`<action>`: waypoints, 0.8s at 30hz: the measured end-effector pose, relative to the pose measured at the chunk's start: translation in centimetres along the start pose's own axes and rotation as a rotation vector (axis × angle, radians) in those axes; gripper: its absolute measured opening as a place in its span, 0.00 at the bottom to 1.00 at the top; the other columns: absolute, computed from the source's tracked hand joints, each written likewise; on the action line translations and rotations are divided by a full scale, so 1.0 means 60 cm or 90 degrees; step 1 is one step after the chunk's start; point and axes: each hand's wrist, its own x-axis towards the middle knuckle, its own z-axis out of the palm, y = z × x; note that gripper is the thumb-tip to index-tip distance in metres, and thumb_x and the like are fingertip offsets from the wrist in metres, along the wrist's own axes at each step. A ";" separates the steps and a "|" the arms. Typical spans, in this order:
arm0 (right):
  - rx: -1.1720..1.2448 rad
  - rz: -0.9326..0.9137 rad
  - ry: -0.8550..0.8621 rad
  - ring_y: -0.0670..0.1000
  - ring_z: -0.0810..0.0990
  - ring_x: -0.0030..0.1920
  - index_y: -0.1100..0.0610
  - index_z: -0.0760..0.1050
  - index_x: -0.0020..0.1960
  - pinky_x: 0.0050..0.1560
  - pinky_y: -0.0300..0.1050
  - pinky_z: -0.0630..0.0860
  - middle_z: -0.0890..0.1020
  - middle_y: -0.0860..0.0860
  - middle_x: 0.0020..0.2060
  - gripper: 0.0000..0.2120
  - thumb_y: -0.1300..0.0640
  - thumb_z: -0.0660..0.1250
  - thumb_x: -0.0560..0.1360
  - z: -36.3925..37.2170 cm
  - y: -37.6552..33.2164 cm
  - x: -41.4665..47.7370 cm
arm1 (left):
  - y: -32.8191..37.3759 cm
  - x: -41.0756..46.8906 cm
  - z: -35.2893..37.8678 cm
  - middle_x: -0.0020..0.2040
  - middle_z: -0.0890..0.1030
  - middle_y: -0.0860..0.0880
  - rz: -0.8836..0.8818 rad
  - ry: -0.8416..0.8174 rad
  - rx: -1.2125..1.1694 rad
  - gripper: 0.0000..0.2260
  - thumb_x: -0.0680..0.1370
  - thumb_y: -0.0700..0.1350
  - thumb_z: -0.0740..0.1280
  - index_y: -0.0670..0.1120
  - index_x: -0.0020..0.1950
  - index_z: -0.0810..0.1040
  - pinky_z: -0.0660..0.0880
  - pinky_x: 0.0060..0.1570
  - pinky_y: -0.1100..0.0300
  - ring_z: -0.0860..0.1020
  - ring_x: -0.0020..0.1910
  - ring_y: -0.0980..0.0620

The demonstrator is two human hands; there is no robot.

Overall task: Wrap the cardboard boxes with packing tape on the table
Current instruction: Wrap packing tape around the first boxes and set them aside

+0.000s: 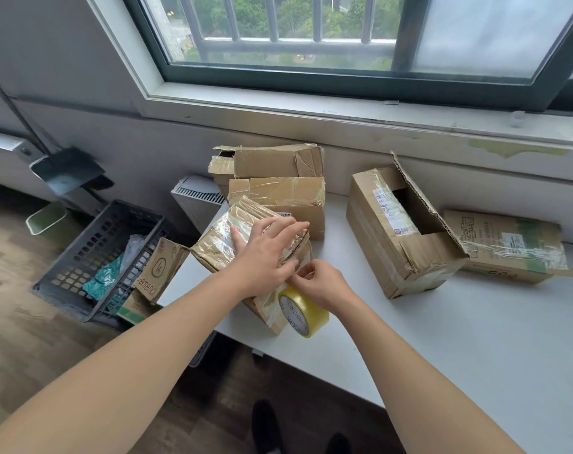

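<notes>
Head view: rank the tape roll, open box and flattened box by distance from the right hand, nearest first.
1. tape roll, just below the right hand.
2. open box, to the hand's right and farther back.
3. flattened box, far right, beyond the open box.

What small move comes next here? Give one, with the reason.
Likely draw the yellow roll of packing tape round the tape-covered brown cardboard box: the left hand presses its top flat, and the right hand pinches the tape at its near edge.
</notes>
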 end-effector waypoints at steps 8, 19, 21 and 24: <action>0.075 0.029 0.056 0.48 0.73 0.35 0.53 0.70 0.38 0.36 0.45 0.68 0.76 0.46 0.33 0.27 0.29 0.70 0.70 0.018 0.028 -0.013 | 0.008 0.011 0.004 0.79 0.56 0.61 -0.060 0.019 0.009 0.26 0.83 0.57 0.61 0.60 0.81 0.59 0.39 0.72 0.24 0.51 0.79 0.54; 0.207 -0.012 0.054 0.48 0.66 0.30 0.63 0.72 0.35 0.35 0.46 0.62 0.67 0.48 0.27 0.32 0.33 0.68 0.74 0.029 0.067 -0.060 | -0.016 -0.002 -0.010 0.81 0.50 0.62 -0.014 -0.050 -0.009 0.35 0.80 0.58 0.67 0.60 0.83 0.53 0.35 0.72 0.25 0.45 0.80 0.59; 0.151 -0.010 0.086 0.48 0.67 0.29 0.60 0.73 0.32 0.33 0.46 0.63 0.69 0.48 0.25 0.29 0.36 0.69 0.76 0.021 0.053 -0.060 | -0.017 -0.004 -0.013 0.81 0.50 0.62 -0.007 -0.048 -0.014 0.35 0.80 0.55 0.67 0.59 0.83 0.53 0.34 0.72 0.25 0.45 0.80 0.58; 0.092 -0.014 0.113 0.47 0.66 0.27 0.53 0.68 0.27 0.30 0.43 0.61 0.67 0.46 0.23 0.28 0.37 0.69 0.76 -0.002 0.039 -0.068 | -0.019 -0.007 -0.013 0.80 0.50 0.63 0.001 -0.038 -0.020 0.33 0.81 0.53 0.66 0.59 0.83 0.54 0.33 0.72 0.26 0.45 0.79 0.60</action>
